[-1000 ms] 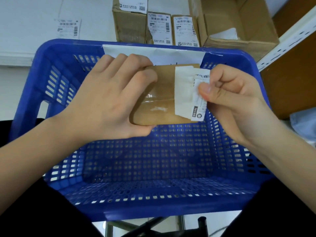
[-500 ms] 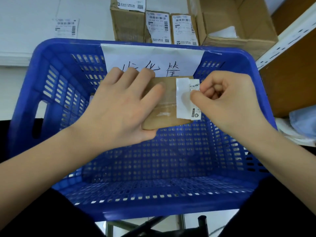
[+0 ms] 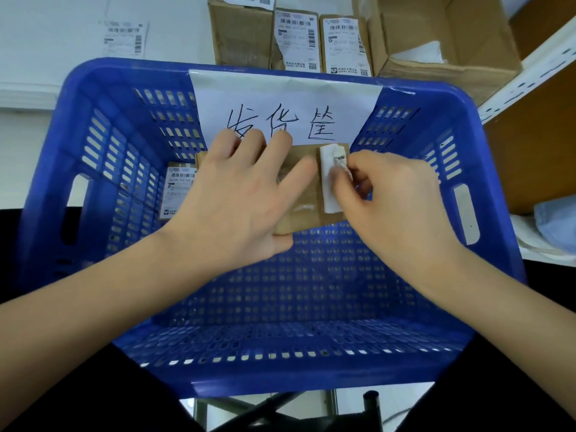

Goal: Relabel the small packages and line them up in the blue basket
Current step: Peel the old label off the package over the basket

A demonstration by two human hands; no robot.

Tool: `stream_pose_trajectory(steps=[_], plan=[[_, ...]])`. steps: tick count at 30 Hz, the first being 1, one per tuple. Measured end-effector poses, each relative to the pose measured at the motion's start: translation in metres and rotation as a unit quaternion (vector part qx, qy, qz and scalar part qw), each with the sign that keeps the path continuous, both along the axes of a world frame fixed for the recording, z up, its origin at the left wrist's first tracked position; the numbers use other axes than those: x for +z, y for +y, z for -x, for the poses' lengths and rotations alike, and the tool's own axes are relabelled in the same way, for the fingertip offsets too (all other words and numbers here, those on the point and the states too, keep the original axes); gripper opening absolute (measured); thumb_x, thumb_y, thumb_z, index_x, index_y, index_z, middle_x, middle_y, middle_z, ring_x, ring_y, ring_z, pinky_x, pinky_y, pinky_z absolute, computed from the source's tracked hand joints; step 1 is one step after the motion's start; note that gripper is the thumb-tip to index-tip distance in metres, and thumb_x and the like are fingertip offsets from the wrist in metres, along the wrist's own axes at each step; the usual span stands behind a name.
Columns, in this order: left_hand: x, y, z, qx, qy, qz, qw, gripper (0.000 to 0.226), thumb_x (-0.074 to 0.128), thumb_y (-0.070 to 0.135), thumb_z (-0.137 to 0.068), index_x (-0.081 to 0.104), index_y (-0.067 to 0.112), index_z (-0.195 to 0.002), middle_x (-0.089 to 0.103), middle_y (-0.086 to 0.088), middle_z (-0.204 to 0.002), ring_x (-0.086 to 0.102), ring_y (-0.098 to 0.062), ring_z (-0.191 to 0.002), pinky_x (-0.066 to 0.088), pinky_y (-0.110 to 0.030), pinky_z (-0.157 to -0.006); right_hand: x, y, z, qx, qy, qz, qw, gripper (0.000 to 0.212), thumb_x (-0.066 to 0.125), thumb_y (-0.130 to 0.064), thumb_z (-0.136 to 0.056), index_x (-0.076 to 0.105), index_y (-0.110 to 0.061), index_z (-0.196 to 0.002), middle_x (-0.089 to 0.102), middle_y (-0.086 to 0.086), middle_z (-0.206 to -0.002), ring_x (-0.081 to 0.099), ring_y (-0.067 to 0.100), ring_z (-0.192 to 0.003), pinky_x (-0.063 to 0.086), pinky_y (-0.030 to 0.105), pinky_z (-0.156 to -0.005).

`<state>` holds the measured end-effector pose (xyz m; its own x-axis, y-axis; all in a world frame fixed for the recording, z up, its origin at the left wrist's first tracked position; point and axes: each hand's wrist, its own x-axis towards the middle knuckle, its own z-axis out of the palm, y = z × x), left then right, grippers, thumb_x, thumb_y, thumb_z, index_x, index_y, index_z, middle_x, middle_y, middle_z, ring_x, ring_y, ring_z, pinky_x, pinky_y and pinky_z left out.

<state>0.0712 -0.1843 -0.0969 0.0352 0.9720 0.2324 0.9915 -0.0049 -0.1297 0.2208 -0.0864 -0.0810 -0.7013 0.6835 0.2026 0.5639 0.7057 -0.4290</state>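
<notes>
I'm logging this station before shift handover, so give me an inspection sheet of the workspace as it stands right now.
Surface: white tabletop behind the basket.
Job's things: blue basket, a handwritten paper sign on its far wall; a small brown package held over it, white label partly peeled; one labelled package already inside at the far left.
Clutter: loose label sheet on the tabletop.
Hands: left hand grips the brown package; right hand pinches the white label.
Cables: nothing seen.
Surroundings: three labelled boxes and an open carton behind the basket; shelf rail at right.
</notes>
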Motion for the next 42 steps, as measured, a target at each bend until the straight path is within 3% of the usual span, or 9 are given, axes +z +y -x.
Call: stream_pose_trajectory(steps=[4, 8, 14, 17, 21, 25, 30, 38, 42], plan=[[0.003, 0.001, 0.004, 0.011, -0.010, 0.002, 1.000, 0.064, 0.068, 0.043, -0.057, 0.045, 0.008, -0.104, 0.057, -0.021, -0.102, 0.051, -0.033, -0.074, 0.025, -0.040, -0.065, 0.009, 0.002, -0.004, -0.007, 0.039, 0.112, 0.993, 0.041, 0.048, -0.026, -0.094, 0.046, -0.009, -0.057, 0.038, -0.001, -0.047, 0.037, 0.019, -0.050, 0.029, 0.027, -0.051], [0.003, 0.000, 0.004, 0.016, -0.016, 0.003, 1.000, 0.062, 0.067, 0.045, -0.060, 0.050, 0.006, -0.104, 0.058, -0.021, -0.103, 0.051, -0.032, -0.073, 0.028, -0.039, -0.064, 0.016, 0.006, -0.004, -0.007, 0.063, 0.222, 0.973, 0.049, 0.052, -0.021, -0.095, 0.035, -0.020, -0.049, 0.034, -0.010, -0.040, 0.034, 0.006, -0.044, 0.028, 0.014, -0.049], [0.002, 0.000, 0.004, 0.018, -0.021, 0.011, 1.000, 0.063, 0.066, 0.046, -0.060, 0.049, 0.006, -0.106, 0.057, -0.021, -0.104, 0.052, -0.032, -0.074, 0.031, -0.039, -0.065, 0.019, 0.005, -0.004, -0.041, 0.085, 0.310, 0.946, 0.050, 0.043, -0.028, -0.099, 0.034, 0.004, -0.061, 0.022, -0.003, -0.046, 0.024, 0.008, -0.045, 0.023, 0.018, -0.043], [0.003, 0.000, 0.004, 0.018, -0.021, 0.009, 1.000, 0.062, 0.063, 0.047, -0.062, 0.049, 0.006, -0.106, 0.057, -0.020, -0.103, 0.052, -0.032, -0.074, 0.031, -0.039, -0.065, 0.017, 0.006, -0.004, -0.022, 0.087, 0.315, 0.945, 0.048, 0.045, -0.027, -0.099, 0.042, 0.003, -0.061, 0.031, -0.004, -0.044, 0.030, 0.007, -0.044, 0.027, 0.017, -0.044], [0.002, 0.000, 0.004, 0.014, -0.021, -0.005, 1.000, 0.061, 0.064, 0.045, -0.062, 0.047, 0.008, -0.107, 0.058, -0.020, -0.102, 0.052, -0.032, -0.073, 0.033, -0.039, -0.064, 0.016, 0.003, -0.003, -0.005, 0.100, 0.319, 0.942, 0.029, 0.054, -0.027, -0.094, 0.068, -0.004, -0.081, 0.064, 0.012, -0.067, 0.057, 0.013, -0.060, 0.042, 0.017, -0.055], [0.002, -0.001, -0.001, 0.004, -0.025, -0.012, 1.000, 0.059, 0.063, 0.043, -0.062, 0.050, 0.008, -0.108, 0.058, -0.018, -0.100, 0.051, -0.031, -0.073, 0.031, -0.039, -0.064, 0.009, 0.004, -0.003, -0.028, 0.102, 0.293, 0.950, 0.024, 0.064, -0.028, -0.088, 0.062, -0.006, -0.079, 0.060, -0.005, -0.063, 0.052, -0.001, -0.054, 0.038, 0.009, -0.052], [0.002, -0.002, -0.002, -0.005, -0.027, -0.013, 1.000, 0.057, 0.062, 0.043, -0.062, 0.047, 0.008, -0.105, 0.058, -0.018, -0.100, 0.050, -0.031, -0.073, 0.031, -0.039, -0.064, 0.002, 0.005, -0.003, -0.046, 0.095, 0.242, 0.965, 0.028, 0.068, -0.025, -0.085, 0.059, -0.001, -0.074, 0.056, -0.005, -0.058, 0.050, 0.003, -0.053, 0.038, 0.012, -0.051], [0.000, -0.003, -0.004, -0.015, -0.004, -0.007, 1.000, 0.066, 0.071, 0.044, -0.057, 0.047, 0.007, -0.105, 0.057, -0.020, -0.101, 0.051, -0.032, -0.074, 0.032, -0.040, -0.065, 0.006, 0.010, -0.002, -0.058, 0.108, 0.281, 0.952, 0.017, 0.065, -0.023, -0.088, 0.067, -0.010, -0.079, 0.065, 0.000, -0.067, 0.053, 0.002, -0.057, 0.037, 0.009, -0.052], [-0.001, -0.004, -0.006, -0.022, 0.000, -0.002, 1.000, 0.072, 0.074, 0.047, -0.056, 0.045, 0.007, -0.108, 0.057, -0.021, -0.102, 0.051, -0.032, -0.076, 0.029, -0.040, -0.066, 0.008, 0.016, -0.003, -0.052, 0.111, 0.288, 0.950, 0.011, 0.065, -0.015, -0.088, 0.070, -0.012, -0.079, 0.068, -0.003, -0.071, 0.061, 0.006, -0.064, 0.048, 0.017, -0.060]])
